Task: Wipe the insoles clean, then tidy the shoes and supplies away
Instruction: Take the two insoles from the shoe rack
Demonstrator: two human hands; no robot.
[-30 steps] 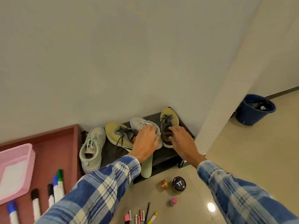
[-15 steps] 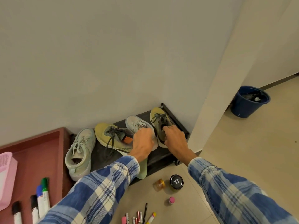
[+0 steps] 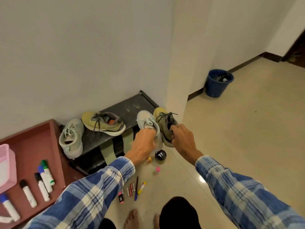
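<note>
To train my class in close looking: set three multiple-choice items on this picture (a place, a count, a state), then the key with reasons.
1. Where does the blue bucket stand? A) in the pink basket B) on the red tray C) on the floor by the wall
2. How many shoes are in view? A) two B) four C) six
3. What is the right hand doing? A) gripping the olive-yellow shoe B) lying flat on the floor C) holding a marker

1 C: it sits on the floor at the wall's foot.
2 B: a mint shoe and a yellow shoe lie on the black rack, the left hand holds a pale shoe, the right hand the olive-yellow one.
3 A: its fingers curl round the shoe's collar.
</note>
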